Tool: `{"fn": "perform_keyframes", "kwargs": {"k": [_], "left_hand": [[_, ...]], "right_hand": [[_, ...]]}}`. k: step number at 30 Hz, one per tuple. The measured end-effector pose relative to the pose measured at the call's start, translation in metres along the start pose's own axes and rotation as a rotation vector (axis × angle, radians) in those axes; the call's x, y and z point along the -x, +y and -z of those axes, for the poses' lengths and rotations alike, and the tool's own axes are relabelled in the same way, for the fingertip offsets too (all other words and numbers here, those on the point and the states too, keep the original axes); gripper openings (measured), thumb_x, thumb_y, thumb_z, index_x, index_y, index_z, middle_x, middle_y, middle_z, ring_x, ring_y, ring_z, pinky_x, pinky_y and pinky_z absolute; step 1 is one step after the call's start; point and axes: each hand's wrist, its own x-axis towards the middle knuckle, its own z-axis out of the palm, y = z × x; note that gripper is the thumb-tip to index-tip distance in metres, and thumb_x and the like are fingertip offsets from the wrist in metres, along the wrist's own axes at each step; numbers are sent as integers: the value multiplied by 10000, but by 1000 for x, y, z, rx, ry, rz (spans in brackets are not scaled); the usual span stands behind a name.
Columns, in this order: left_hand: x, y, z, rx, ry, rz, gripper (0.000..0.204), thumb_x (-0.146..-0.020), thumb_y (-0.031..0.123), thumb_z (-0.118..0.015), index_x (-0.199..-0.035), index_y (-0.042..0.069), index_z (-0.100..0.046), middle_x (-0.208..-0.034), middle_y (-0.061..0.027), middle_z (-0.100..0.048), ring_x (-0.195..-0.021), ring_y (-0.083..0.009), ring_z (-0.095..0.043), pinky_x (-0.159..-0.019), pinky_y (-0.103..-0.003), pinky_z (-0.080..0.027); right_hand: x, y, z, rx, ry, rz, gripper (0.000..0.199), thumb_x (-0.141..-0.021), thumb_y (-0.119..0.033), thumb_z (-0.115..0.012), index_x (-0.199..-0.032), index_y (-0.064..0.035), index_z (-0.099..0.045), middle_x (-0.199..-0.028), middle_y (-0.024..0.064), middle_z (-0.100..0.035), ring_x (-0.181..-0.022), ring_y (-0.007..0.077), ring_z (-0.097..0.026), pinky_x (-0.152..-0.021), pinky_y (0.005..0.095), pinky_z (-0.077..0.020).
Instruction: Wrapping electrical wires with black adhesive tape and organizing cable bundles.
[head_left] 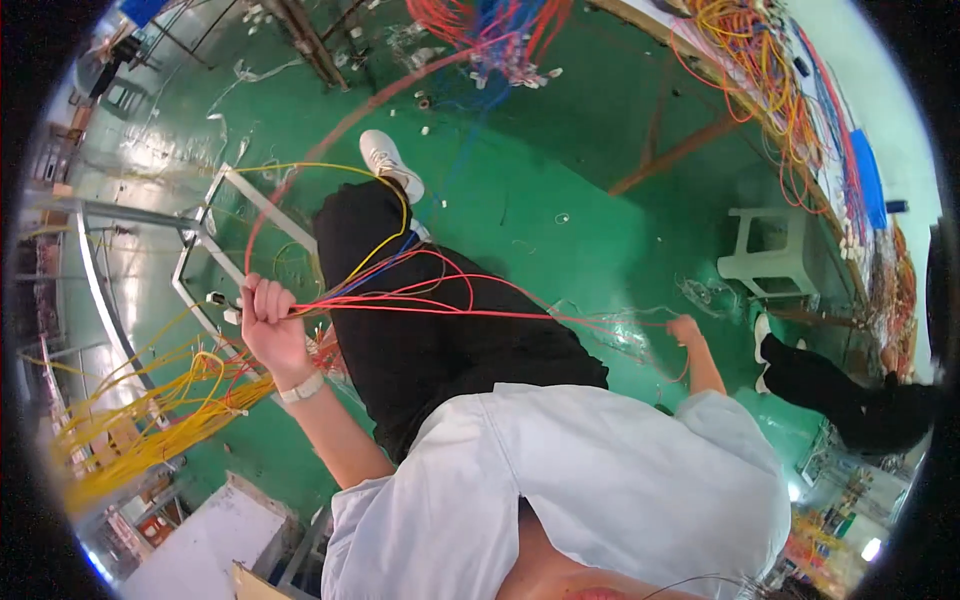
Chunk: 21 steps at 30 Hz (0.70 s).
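Observation:
My left hand (pixel 272 318), with a pale band (pixel 302 388) on its wrist, is closed around a bunch of thin wires. Red wires (pixel 440 312) run from it across my lap toward the right. A yellow wire (pixel 398 228) arches up from the bunch, and a blue wire lies among the others. Out to the right, my right hand (pixel 685 330) is closed on the far part of the red wires, with one loop hanging below it. A blurred red wire (pixel 360 115) curves up from the left hand toward a hanging red and blue bundle (pixel 495 35).
Many yellow wires (pixel 150 440) hang along a metal frame (pixel 200 235) at left. A board heaped with coloured wires (pixel 755 70) spans the upper right, above a white plastic stool (pixel 765 250). Another person's dark-clad legs (pixel 830 390) show at right. Scraps litter the green floor (pixel 560 190).

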Motion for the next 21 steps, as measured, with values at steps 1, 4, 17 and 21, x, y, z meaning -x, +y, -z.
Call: {"fn": "perform_keyframes", "kwargs": {"k": [1, 4, 17, 21], "left_hand": [[6, 4, -7, -23, 23, -26, 229, -1009, 176, -348, -920, 3, -469, -606, 38, -264, -520, -68, -239, -487, -242, -227], [12, 5, -25, -90, 2, -98, 254, -1013, 194, -347, -944, -13, -477, -602, 33, -268, -526, -69, -248, -489, -237, -228], [81, -175, -55, -1388, -202, 629, 221, -936, 87, -437, -837, 7, -618, -649, 28, -440, -604, -73, -371, -571, -239, -339], [92, -193, -33, -1201, -227, 520, 415, -1027, 288, -299, -1109, -14, -571, -757, -21, -541, -719, -100, -495, -697, -249, -423]], "right_hand": [[-16, -7, -2, -74, 52, -417, 177, -855, -146, -492, -773, -47, -613, -753, 131, -654, -699, 287, -646, -564, 387, -496], [-48, -25, 22, -32, -72, -941, 245, -862, -167, -492, -962, -50, -683, -993, 140, -684, -960, 295, -655, -817, 438, -522], [-211, -480, 340, -1691, -435, 266, 524, -967, -422, -432, -1255, 10, -506, -1067, 191, -640, -986, 265, -638, -879, 382, -502], [-173, -505, 346, -1666, -291, 423, 262, -950, -160, -483, -1154, -7, -543, -880, 87, -626, -629, 118, -567, -522, 215, -451]]}}
